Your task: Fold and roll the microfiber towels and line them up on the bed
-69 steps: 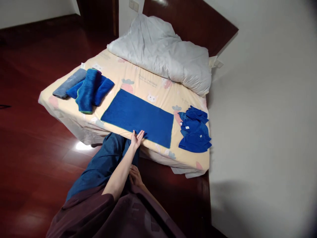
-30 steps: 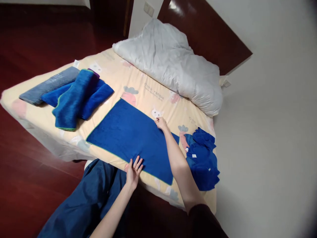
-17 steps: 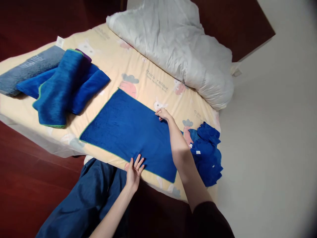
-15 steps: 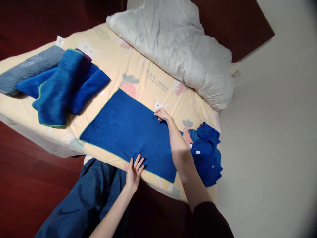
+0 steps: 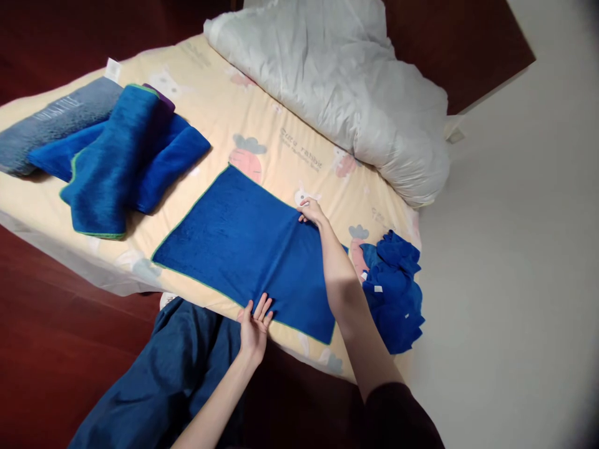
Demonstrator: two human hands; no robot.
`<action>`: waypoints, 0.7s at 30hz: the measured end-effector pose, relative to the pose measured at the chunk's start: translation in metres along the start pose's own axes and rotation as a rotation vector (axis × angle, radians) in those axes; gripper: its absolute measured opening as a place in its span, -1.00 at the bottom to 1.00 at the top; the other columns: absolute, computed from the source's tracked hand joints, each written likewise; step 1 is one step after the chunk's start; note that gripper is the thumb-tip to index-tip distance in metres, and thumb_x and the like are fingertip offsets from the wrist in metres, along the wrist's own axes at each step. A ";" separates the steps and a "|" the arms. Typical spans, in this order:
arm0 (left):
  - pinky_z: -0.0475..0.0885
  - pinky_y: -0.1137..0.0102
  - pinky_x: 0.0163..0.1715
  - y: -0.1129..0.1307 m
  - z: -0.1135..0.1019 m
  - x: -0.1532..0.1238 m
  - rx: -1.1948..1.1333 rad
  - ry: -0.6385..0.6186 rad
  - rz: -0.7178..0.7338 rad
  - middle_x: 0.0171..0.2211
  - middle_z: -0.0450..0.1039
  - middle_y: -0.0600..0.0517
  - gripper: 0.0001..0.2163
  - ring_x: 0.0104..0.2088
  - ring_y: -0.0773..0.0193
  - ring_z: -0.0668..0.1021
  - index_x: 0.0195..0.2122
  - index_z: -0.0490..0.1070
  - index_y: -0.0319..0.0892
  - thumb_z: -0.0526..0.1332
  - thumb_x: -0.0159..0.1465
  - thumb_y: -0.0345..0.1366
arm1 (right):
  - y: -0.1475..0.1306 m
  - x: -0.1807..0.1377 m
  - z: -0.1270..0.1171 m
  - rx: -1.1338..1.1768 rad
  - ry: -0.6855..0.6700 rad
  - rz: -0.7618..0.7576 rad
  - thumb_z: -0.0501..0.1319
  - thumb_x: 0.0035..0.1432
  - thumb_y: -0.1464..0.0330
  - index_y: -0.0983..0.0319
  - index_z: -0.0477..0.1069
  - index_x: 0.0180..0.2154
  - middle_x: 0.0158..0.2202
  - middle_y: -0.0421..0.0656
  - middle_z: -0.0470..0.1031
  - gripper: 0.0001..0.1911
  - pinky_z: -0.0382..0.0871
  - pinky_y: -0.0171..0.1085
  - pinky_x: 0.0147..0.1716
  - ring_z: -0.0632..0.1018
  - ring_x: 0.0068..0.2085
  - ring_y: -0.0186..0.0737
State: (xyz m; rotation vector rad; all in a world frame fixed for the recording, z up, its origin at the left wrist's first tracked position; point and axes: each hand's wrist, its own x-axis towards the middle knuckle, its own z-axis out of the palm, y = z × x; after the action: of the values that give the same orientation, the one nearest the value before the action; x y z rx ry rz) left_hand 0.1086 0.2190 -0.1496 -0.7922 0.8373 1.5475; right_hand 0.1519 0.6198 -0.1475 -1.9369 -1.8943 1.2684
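Note:
A blue towel (image 5: 210,231) with green edging lies spread out on the bed. A raised fold crosses it between my two hands. My right hand (image 5: 311,212) pinches the towel's far edge, fingers closed on the cloth. At the near edge, my left hand (image 5: 255,324) has its thumb and fingers on the cloth, gathering it where the fold ends. My right forearm hides part of the towel's right side.
Folded blue towels (image 5: 112,162) and a grey one (image 5: 60,115) are piled at the left of the patterned bed sheet (image 5: 196,100). A heap of crumpled blue cloths (image 5: 395,299) sits at the right. A white quilt (image 5: 327,81) lies along the far side, near the wall (image 5: 505,249).
A fold has risen across the towel between my hands, where the cloth was flatter before. My hands have barely moved; the view has shifted slightly.

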 end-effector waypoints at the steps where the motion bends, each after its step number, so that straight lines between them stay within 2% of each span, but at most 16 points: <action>1: 0.59 0.38 -0.24 0.000 -0.001 0.000 0.004 -0.003 -0.003 0.00 0.59 -0.19 -0.76 0.03 0.06 0.64 -0.30 0.13 -0.09 0.25 0.33 -0.36 | 0.001 0.000 0.001 0.019 0.009 -0.001 0.36 0.11 0.50 0.16 0.23 -0.25 -0.59 -0.30 0.44 -0.68 0.23 -0.47 -0.74 0.51 -0.66 -0.29; 5: 0.59 0.39 -0.23 -0.002 -0.004 0.000 0.052 -0.005 0.027 0.00 0.60 -0.17 -0.77 0.02 0.10 0.65 -0.30 0.16 -0.09 0.28 0.33 -0.32 | -0.001 -0.009 -0.008 0.059 0.025 -0.048 0.35 0.07 0.47 0.16 0.27 -0.25 -0.66 -0.36 0.35 -0.71 0.21 -0.46 -0.68 0.45 -0.66 -0.32; 8: 0.58 0.39 -0.26 0.003 -0.008 -0.005 0.190 -0.056 0.098 -0.03 0.62 -0.20 -0.76 -0.03 0.10 0.67 -0.31 0.26 -0.13 0.35 0.28 -0.22 | -0.010 -0.025 -0.024 0.035 0.077 -0.117 0.35 0.01 0.40 0.16 0.33 -0.30 -0.65 -0.38 0.32 -0.77 0.20 -0.42 -0.60 0.37 -0.63 -0.37; 12: 0.58 0.35 -0.28 0.025 -0.009 -0.020 0.472 -0.187 0.238 -0.02 0.60 -0.28 -0.59 -0.13 0.07 0.68 -0.28 0.52 -0.27 0.41 0.15 0.05 | -0.029 -0.055 -0.050 0.051 0.187 -0.271 0.37 -0.11 0.28 0.18 0.38 -0.41 -0.51 -0.32 0.40 -0.77 0.29 -0.35 -0.40 0.41 -0.45 -0.32; 15: 0.58 0.33 -0.30 0.052 -0.001 -0.042 0.627 -0.266 0.317 -0.03 0.61 -0.26 -0.49 -0.30 0.16 0.67 -0.21 0.60 -0.29 0.43 0.08 0.11 | -0.045 -0.089 -0.074 0.157 0.207 -0.380 0.36 -0.11 0.20 0.17 0.37 -0.40 -0.48 -0.30 0.40 -0.73 0.32 -0.30 -0.30 0.42 -0.39 -0.28; 18: 0.53 0.36 -0.41 0.088 0.013 -0.071 0.756 -0.326 0.406 -0.29 0.65 -0.15 -0.51 -0.47 0.25 0.59 -0.28 0.61 -0.27 0.44 0.05 0.12 | -0.057 -0.134 -0.099 0.287 0.255 -0.453 0.37 -0.11 0.14 0.15 0.35 -0.38 -0.52 -0.31 0.37 -0.68 0.32 -0.29 -0.31 0.42 -0.40 -0.27; 21: 0.31 0.44 -0.60 0.135 0.033 -0.102 0.931 -0.324 0.618 -0.62 0.45 0.03 -0.55 -0.62 0.35 0.42 -0.50 0.54 -0.24 0.43 0.04 0.12 | -0.063 -0.187 -0.124 0.408 0.331 -0.503 0.40 -0.12 0.08 0.15 0.35 -0.35 -0.52 -0.31 0.40 -0.61 0.33 -0.29 -0.34 0.44 -0.42 -0.27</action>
State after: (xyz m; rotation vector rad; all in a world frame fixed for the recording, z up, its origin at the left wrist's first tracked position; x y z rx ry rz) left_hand -0.0139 0.1821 -0.0344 0.4218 1.4578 1.4889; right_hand 0.2129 0.5215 0.0553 -1.2659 -1.6468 1.0054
